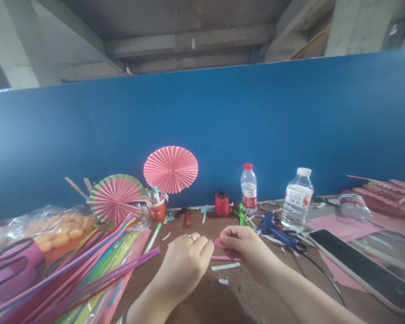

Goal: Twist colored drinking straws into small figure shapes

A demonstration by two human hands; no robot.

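A red-capped bottle (249,193) and white-capped bottle (297,201) stand before a blue partition (219,121), near a phone (361,267).

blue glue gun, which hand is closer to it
Right. The right hand, fingers on a small pink piece, is just to the left of the blue glue gun; the left hand is farther left, past the right hand.

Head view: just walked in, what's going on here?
A person is working at a table with both bare hands. The right grip pinches a small pink piece. The left grip is curled close beside it; whether it holds anything is hidden. A white strip lies on the table between the forearms. The glue gun and phone lie off to the right, and a pink fan shows above the cup.
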